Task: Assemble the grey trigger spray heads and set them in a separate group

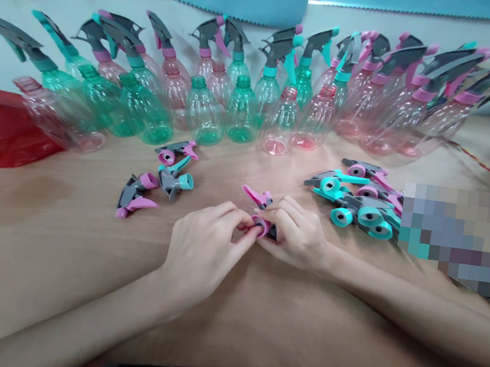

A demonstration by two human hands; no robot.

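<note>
Near the middle of the table, my right hand (295, 232) is closed around a grey and pink trigger spray head (255, 195), whose pink trigger sticks out past the fingers. The round pink collar of this head faces my left hand (208, 242). Thumb and forefinger of that hand are pinched together at the collar's opening, and whatever they hold there is too small or hidden to make out. Left of my hands lie loose spray heads, among them a pink one (136, 194) and a turquoise one (175, 180). A pile of pink and turquoise spray heads (369, 216) lies to the right.
Behind stand rows of clear bottles, some open like the green one (242, 114), others topped with spray heads, like the pink one (400, 117). A red plastic bag (3, 127) sits at the left. One patch at the right is pixelated. The table's front edge (221, 364) runs below my arms.
</note>
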